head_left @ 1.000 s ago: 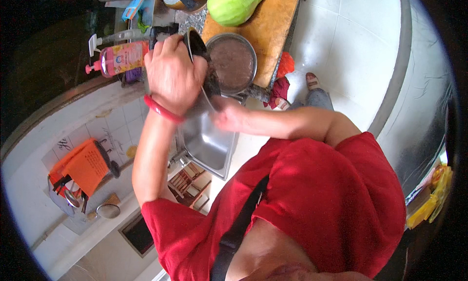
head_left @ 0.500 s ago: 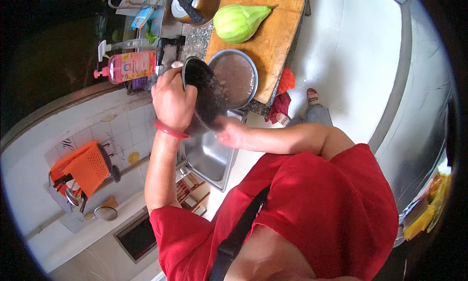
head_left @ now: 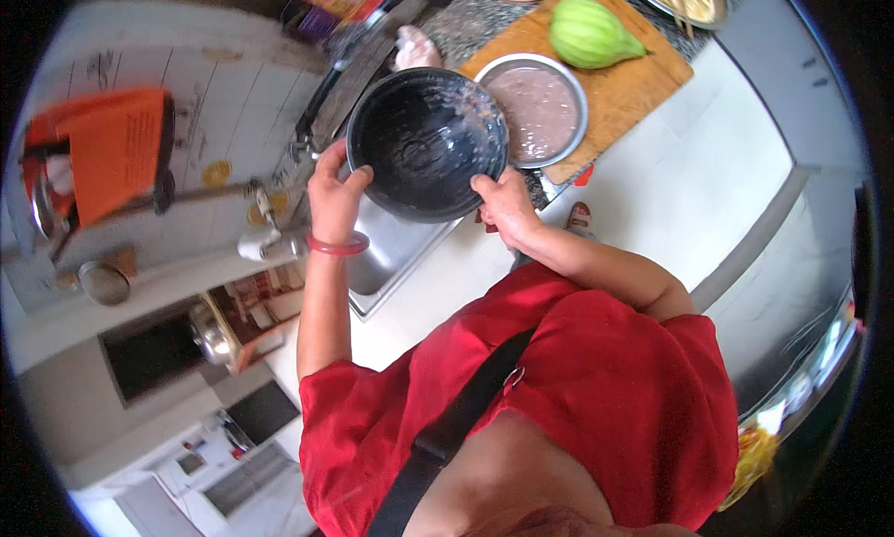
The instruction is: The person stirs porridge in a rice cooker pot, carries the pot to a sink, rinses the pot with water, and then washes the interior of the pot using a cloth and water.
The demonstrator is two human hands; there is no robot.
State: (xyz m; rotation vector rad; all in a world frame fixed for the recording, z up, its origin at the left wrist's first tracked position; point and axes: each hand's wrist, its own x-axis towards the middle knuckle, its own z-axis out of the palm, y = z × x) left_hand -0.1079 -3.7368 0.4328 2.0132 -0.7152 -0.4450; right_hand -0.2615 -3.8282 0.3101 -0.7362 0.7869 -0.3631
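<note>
A black cooking pot (head_left: pixel 424 150) is held level by its rim, its inside turned up. My left hand (head_left: pixel 337 188) grips its left side, thumb over the rim. On the other side, my right hand (head_left: pixel 507 204) pinches the lower right rim. Pinkish-brown residue clings to the pot's upper right inner wall. Just beyond its right edge stands a round metal bowl (head_left: pixel 579 127) of pinkish-brown, mushy liquid, partly on a wooden cutting board (head_left: pixel 643 99). A pale green gourd (head_left: pixel 591 34) lies on the board behind the bowl.
Under the pot is a stainless steel sink (head_left: pixel 377 248), with a faucet (head_left: pixel 303 150) at its left. A crumpled whitish item (head_left: pixel 416 50) sits behind the pot. At the far right stands a dish (head_left: pixel 712 11) with chopsticks across it. An orange holder (head_left: pixel 116 155) hangs on the left wall.
The pot has gone from tipped over the metal bowl to level above the sink, its inside now facing up. My right hand has moved to its right rim. The view has turned.
</note>
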